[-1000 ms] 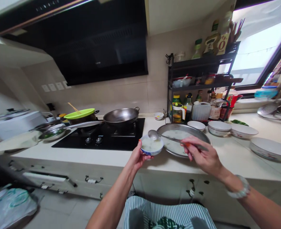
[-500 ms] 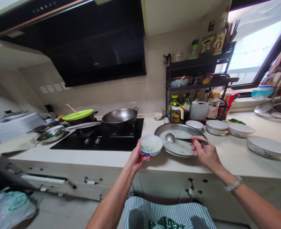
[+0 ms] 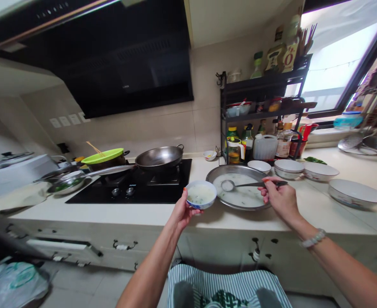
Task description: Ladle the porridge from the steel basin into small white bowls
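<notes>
My left hand is closed on the side of a small blue-and-white bowl, its thumb at the rim. Whitish soup or porridge with green bits fills much of the bowl. In my right hand is the dark handle of a ladle. The ladle's round head dips into the pale liquid in a wide metal basin, which stands on the counter just right of the bowl. Bowl and basin sit close side by side, the bowl held up near the counter's front edge.
White bowls stand right of the basin, with a larger one farther right. Behind is a black rack of bottles. To the left, a wok rests on the black stove, beside a pot topped by a green basket.
The ladle moved from over the small bowl rightward to the basin, and its head then sank into the liquid. My left hand keeps holding the bowl. The view has shifted slightly.
</notes>
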`<state>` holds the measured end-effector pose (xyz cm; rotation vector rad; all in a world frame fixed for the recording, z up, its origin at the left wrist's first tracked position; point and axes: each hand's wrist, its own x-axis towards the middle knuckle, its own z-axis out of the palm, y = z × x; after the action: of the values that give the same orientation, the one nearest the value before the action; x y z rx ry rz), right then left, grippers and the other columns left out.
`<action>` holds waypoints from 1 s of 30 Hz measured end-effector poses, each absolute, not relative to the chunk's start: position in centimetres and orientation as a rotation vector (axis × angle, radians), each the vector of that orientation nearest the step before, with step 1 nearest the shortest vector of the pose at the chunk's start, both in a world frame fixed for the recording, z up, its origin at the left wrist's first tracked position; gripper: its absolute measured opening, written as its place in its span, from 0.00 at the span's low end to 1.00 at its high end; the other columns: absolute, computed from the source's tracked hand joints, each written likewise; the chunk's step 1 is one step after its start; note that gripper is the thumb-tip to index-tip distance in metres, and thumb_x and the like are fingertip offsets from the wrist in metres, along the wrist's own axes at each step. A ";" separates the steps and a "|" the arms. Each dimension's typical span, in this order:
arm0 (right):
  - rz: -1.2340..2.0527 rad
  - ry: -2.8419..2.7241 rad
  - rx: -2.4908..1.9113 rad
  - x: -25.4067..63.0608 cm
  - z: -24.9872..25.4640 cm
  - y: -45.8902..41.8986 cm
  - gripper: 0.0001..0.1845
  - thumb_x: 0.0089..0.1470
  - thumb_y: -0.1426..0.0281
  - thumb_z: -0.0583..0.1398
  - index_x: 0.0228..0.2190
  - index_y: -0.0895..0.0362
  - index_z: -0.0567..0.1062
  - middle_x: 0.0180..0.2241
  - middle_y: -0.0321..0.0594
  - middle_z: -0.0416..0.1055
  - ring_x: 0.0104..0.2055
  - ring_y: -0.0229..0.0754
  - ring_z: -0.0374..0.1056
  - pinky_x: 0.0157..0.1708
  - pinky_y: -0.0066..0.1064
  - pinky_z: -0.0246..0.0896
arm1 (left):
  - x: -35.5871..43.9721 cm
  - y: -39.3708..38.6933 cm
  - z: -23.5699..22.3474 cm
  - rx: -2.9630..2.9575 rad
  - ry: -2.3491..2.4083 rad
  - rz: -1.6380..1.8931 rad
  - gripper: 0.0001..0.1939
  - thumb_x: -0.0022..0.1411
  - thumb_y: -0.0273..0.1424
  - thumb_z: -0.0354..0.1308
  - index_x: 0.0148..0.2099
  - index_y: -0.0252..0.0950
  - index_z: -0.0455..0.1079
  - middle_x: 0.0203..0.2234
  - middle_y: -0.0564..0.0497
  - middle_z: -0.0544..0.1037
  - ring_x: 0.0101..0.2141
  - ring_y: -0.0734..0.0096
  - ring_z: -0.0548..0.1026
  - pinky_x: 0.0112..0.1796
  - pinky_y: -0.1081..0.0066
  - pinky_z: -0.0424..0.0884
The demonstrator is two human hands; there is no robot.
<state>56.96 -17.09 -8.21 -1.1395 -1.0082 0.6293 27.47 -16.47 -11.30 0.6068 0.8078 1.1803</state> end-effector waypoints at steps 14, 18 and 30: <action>0.672 -0.875 -1.044 57.2 -6.5 -15.8 0.03 0.44 0.70 0.62 0.23 0.52 0.72 0.14 0.37 0.68 0.15 0.38 0.63 0.06 0.25 0.54 | 27.5 -16.3 -11.7 0.593 0.786 1.172 0.33 0.65 0.47 0.49 0.61 0.25 0.59 0.31 0.38 0.78 0.20 0.66 0.77 0.18 0.72 0.75; 0.682 -0.865 -1.041 57.1 -6.2 -15.7 0.03 0.44 0.71 0.62 0.23 0.53 0.72 0.15 0.38 0.68 0.15 0.38 0.63 0.06 0.24 0.54 | 27.5 -16.3 -11.7 0.590 0.772 1.163 0.32 0.66 0.46 0.48 0.61 0.25 0.58 0.30 0.38 0.78 0.19 0.67 0.77 0.18 0.73 0.74; 0.709 -0.816 -1.052 56.7 -5.1 -15.6 0.03 0.40 0.73 0.61 0.23 0.56 0.71 0.15 0.37 0.68 0.15 0.34 0.62 0.07 0.21 0.54 | 27.7 -16.4 -11.4 0.602 0.797 1.182 0.31 0.65 0.45 0.50 0.60 0.26 0.60 0.31 0.39 0.78 0.19 0.67 0.76 0.18 0.72 0.75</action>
<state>56.72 -15.64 -5.12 -1.0516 -0.8157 0.7087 27.66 -16.44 -11.44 0.6021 0.7970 1.1821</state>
